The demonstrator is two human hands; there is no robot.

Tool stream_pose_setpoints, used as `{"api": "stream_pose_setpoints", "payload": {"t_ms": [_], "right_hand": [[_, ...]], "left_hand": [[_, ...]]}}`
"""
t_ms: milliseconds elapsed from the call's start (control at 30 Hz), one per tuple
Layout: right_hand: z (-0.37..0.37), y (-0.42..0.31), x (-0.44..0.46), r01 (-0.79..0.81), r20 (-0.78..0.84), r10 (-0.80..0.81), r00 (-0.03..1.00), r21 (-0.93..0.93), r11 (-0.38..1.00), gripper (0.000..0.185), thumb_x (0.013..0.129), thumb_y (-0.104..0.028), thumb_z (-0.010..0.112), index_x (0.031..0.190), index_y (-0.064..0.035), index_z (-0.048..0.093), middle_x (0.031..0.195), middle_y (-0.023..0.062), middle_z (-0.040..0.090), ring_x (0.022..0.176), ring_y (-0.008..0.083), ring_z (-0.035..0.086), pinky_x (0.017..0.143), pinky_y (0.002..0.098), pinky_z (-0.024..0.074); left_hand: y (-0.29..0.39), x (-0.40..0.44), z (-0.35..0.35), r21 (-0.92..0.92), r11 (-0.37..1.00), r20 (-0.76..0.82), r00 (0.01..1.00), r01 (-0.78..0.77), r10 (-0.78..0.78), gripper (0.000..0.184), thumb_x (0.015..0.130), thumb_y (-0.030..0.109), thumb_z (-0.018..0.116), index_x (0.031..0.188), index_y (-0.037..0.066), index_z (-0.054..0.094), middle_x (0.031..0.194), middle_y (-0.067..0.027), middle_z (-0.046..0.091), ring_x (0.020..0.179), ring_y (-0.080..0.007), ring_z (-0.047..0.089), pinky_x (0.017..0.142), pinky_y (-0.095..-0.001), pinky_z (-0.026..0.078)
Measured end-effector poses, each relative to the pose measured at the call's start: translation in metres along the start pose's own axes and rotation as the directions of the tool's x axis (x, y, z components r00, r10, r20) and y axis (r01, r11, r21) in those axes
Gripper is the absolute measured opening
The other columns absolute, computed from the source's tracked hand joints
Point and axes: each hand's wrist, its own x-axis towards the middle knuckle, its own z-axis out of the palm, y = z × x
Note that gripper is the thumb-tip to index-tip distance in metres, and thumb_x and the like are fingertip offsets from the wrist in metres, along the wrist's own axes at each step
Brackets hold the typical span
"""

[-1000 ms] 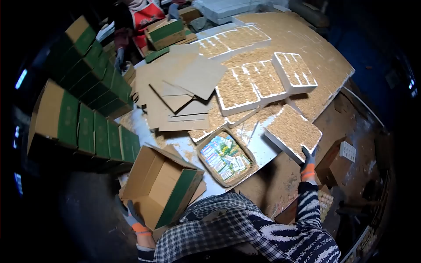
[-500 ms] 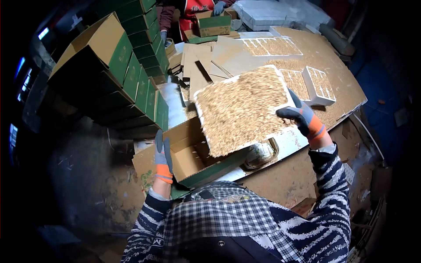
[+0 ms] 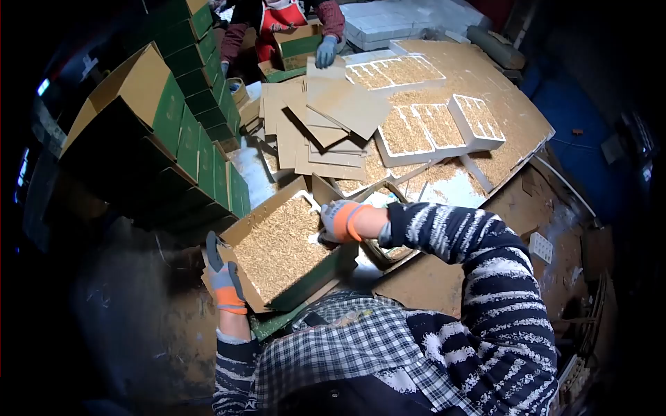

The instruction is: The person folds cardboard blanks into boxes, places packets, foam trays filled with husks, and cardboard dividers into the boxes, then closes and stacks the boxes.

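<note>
A green and brown cardboard box [image 3: 312, 277] stands in front of me, tilted to the table. Inside it lies a white-rimmed tray [image 3: 305, 200] covered with tan, chaff-like flakes [image 3: 274, 246]. My left hand [image 3: 223, 277], in a grey and orange glove, grips the box's left end wall between thumb and fingers. At the opposite end, my right hand [image 3: 338, 220], gloved alike, is closed on the tray's edge, low at the box's rim. Its fingertips are partly hidden. Behind that hand a box flap [image 3: 325, 191] stands up.
Stacked green boxes [image 3: 177, 139] rise at left. Cardboard sheets [image 3: 340, 111] lie beyond my box, touched by a co-worker's gloved hand [image 3: 326, 52]. Flake-filled white trays [image 3: 409, 156] sit on the flake-strewn table [image 3: 517, 118]. A dark-rimmed container [image 3: 378, 253] stands right of my box.
My right hand has brought the flake-covered tray down and left into the box. My left hand has closed on the box wall. The co-worker's hand has moved onto the cardboard sheets.
</note>
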Motion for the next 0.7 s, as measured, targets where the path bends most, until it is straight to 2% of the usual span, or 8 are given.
{"api": "stream_pose_setpoints", "payload": {"t_ms": [67, 200, 367, 433, 467, 500, 567, 700], "right_hand": [[0.006, -0.002, 0.021, 0.045, 0.053, -0.037, 0.998, -0.160, 0.986, 0.034, 0.079, -0.039, 0.064, 0.092, -0.0104, 0.076, 0.104, 0.0124, 0.072, 0.098, 0.0329, 0.067, 0.083, 0.0430, 0.0529], [-0.010, 0.012, -0.012, 0.146, -0.328, -0.129, 0.936, 0.028, 0.989, 0.042, 0.088, -0.033, 0.058, 0.121, -0.0084, 0.063, 0.099, 0.0173, 0.070, 0.096, 0.0347, 0.066, 0.085, 0.0420, 0.0512], [0.051, 0.091, -0.054, 0.541, -0.866, 0.105, 0.489, 0.396, 0.742, 0.034, 0.085, -0.023, 0.068, 0.117, -0.0126, 0.065, 0.099, 0.0121, 0.065, 0.089, 0.0334, 0.064, 0.080, 0.0358, 0.0531], [0.096, 0.127, -0.047, 0.277, -0.824, 0.277, 0.495, 0.452, 0.848, 0.030, 0.084, -0.022, 0.070, 0.113, -0.0143, 0.067, 0.108, 0.0110, 0.064, 0.094, 0.0326, 0.063, 0.083, 0.0385, 0.0523], [0.120, 0.139, -0.041, 0.154, -0.771, 0.253, 0.584, 0.412, 0.898, 0.031, 0.083, -0.026, 0.070, 0.111, -0.0135, 0.067, 0.117, 0.0116, 0.061, 0.101, 0.0325, 0.061, 0.088, 0.0408, 0.0505], [0.140, 0.140, -0.037, 0.095, -0.713, 0.193, 0.674, 0.342, 0.935, 0.036, 0.083, -0.030, 0.069, 0.115, -0.0129, 0.065, 0.120, 0.0129, 0.061, 0.107, 0.0331, 0.058, 0.093, 0.0420, 0.0486], [0.179, 0.149, -0.029, 0.089, -0.567, -0.049, 0.822, 0.044, 0.995, 0.044, 0.084, -0.031, 0.067, 0.125, -0.0166, 0.060, 0.130, 0.0142, 0.055, 0.117, 0.0344, 0.052, 0.098, 0.0411, 0.0455], [0.217, 0.157, -0.028, 0.058, -0.463, 0.064, 0.884, 0.246, 0.968, 0.022, 0.087, -0.021, 0.062, 0.106, -0.0180, 0.069, 0.115, 0.0086, 0.061, 0.104, 0.0317, 0.056, 0.089, 0.0404, 0.0484]], "left_hand": [[0.024, 0.000, 0.014, -0.098, 0.995, 0.033, 0.999, 0.032, -0.029, 0.083, 0.069, -0.017, 0.036, 0.147, 0.011, 0.040, 0.127, -0.0043, 0.053, 0.088, -0.0098, 0.054, 0.071, -0.0183, 0.046], [0.021, 0.018, 0.002, -0.009, 1.000, 0.018, 1.000, 0.008, -0.008, 0.081, 0.072, -0.014, 0.038, 0.149, 0.010, 0.037, 0.126, -0.0039, 0.053, 0.089, -0.0105, 0.055, 0.074, -0.0184, 0.046], [0.030, 0.033, 0.005, 0.279, 0.958, 0.166, 0.979, 0.066, -0.116, 0.077, 0.076, -0.009, 0.049, 0.150, 0.006, 0.034, 0.139, -0.0087, 0.048, 0.121, -0.0199, 0.050, 0.102, -0.0296, 0.041], [0.032, 0.048, 0.021, 0.812, 0.408, 0.268, 0.888, -0.416, 0.372, 0.076, 0.078, -0.005, 0.057, 0.149, 0.005, 0.033, 0.146, -0.0145, 0.042, 0.135, -0.0263, 0.039, 0.113, -0.0361, 0.029], [0.048, 0.059, 0.037, 0.799, 0.353, 0.328, 0.845, -0.487, 0.423, 0.074, 0.080, 0.000, 0.062, 0.148, 0.005, 0.033, 0.148, -0.0171, 0.041, 0.138, -0.0306, 0.036, 0.113, -0.0379, 0.030], [0.059, 0.068, 0.057, 0.800, 0.344, 0.332, 0.840, -0.492, 0.429, 0.074, 0.080, 0.000, 0.062, 0.148, 0.005, 0.033, 0.148, -0.0171, 0.041, 0.138, -0.0306, 0.036, 0.113, -0.0379, 0.030], [0.077, 0.085, 0.105, 0.549, 0.699, 0.442, 0.869, -0.457, 0.221, 0.070, 0.081, 0.003, 0.063, 0.146, 0.005, 0.036, 0.146, -0.0162, 0.043, 0.137, -0.0337, 0.036, 0.113, -0.0382, 0.030], [0.053, 0.155, 0.201, 0.635, 0.408, 0.697, 0.714, -0.656, 0.063, 0.067, 0.083, 0.018, 0.070, 0.144, 0.012, 0.041, 0.144, -0.0154, 0.045, 0.133, -0.0356, 0.041, 0.112, -0.0397, 0.033]]}}
